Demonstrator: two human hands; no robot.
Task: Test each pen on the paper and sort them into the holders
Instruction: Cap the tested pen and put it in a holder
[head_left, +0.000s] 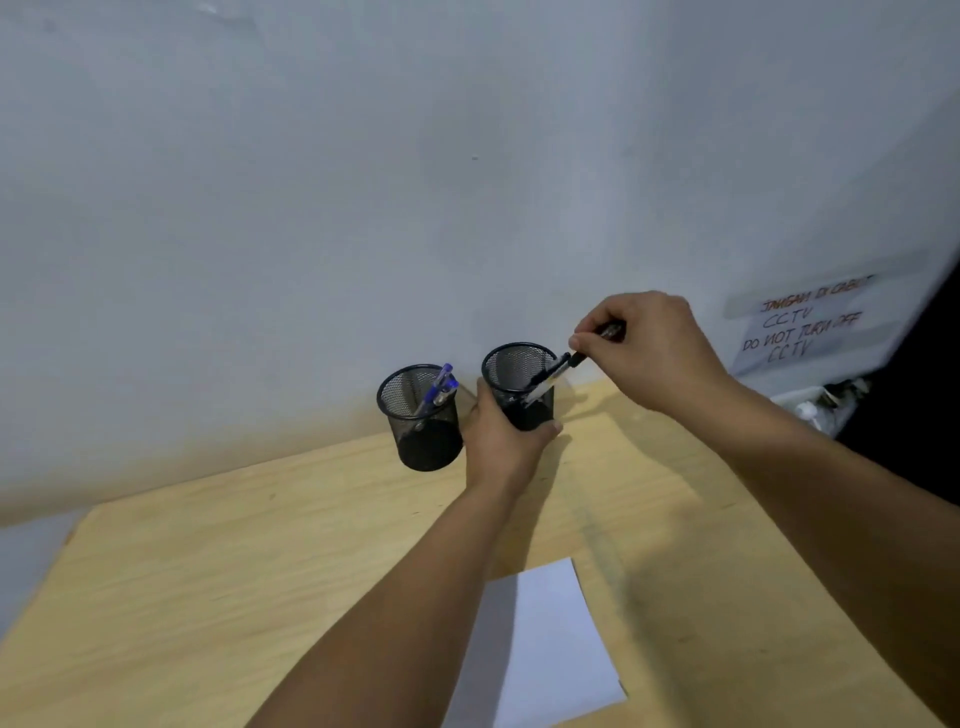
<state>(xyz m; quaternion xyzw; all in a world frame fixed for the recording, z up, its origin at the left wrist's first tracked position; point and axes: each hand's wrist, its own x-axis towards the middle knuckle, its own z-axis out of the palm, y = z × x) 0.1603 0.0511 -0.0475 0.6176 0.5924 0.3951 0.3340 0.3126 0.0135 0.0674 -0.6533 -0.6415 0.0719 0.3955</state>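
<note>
A pale wall fills the upper part of the view, with a light wooden table set against it. One sheet of white paper lies flat on the table near the person, partly covered by the left forearm. A handwritten notice is taped to the wall at the right; it reads "DO NOT TURN OFF CCTV" under a line in red.

Two black mesh holders stand upright on the table by the wall, just beside each other. The left holder contains blue pens, at least two, leaning toward its right rim; their exact count is hard to tell. The right holder contains one pen with a clear barrel and black cap, leaning against the right rim with its black end sticking out above it.

The left hand grips the right holder from the near side, fingers and thumb curled round its lower wall. The right hand hovers just above and to the right of that holder, fingertips pinched together on a dark pen, which lies roughly level across the fingers.
</note>
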